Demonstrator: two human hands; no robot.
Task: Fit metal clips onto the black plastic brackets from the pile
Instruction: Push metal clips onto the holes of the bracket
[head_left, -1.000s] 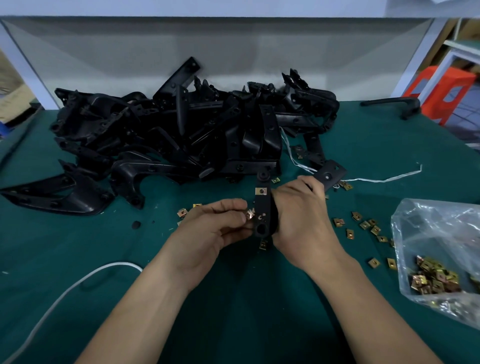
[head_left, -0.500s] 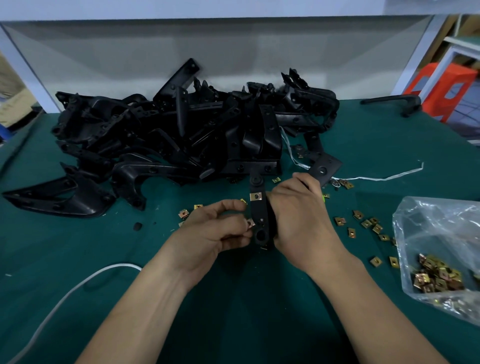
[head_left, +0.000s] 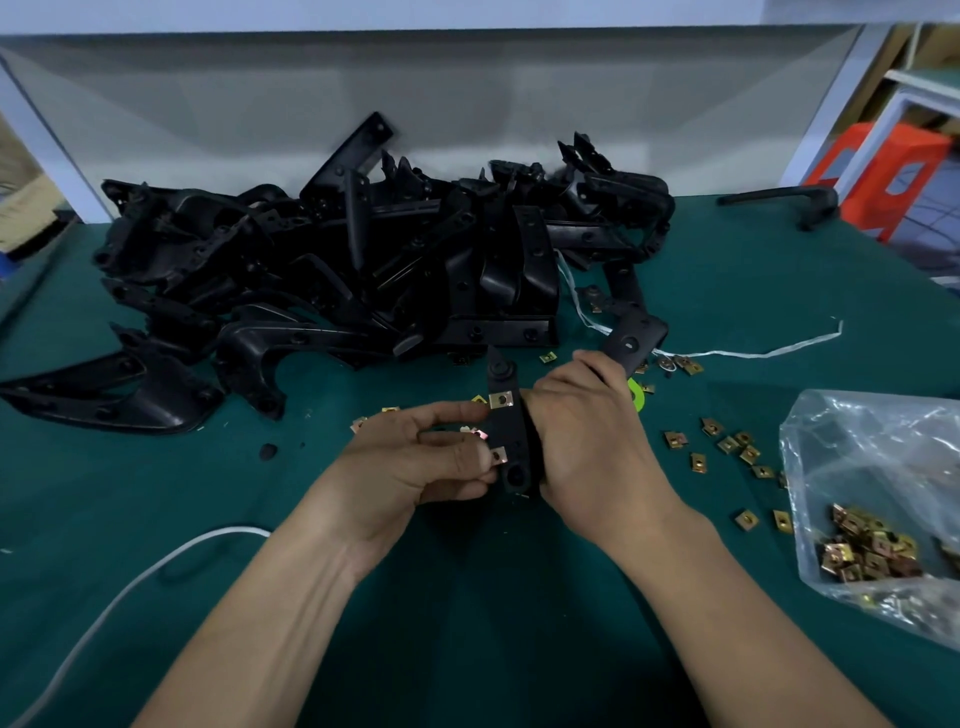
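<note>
My right hand (head_left: 587, 447) grips a black plastic bracket (head_left: 511, 431) upright above the green table; its other arm sticks out behind the hand at the upper right. One brass metal clip (head_left: 502, 399) sits on the bracket's upper part. My left hand (head_left: 421, 457) pinches a second clip (head_left: 497, 455) against the bracket's left edge, lower down. A big pile of black brackets (head_left: 332, 280) lies at the back of the table.
Loose brass clips (head_left: 727, 444) are scattered on the green table (head_left: 467, 597) right of my hands. A clear plastic bag (head_left: 878, 499) with several clips lies at the right. A white cord (head_left: 156, 566) runs at the left, a white string (head_left: 753, 353) behind. A lone bracket (head_left: 789, 200) lies far right.
The left hand has brought the second clip onto the bracket's lower left edge. The bracket has tilted slightly, its far arm swinging up to the right.
</note>
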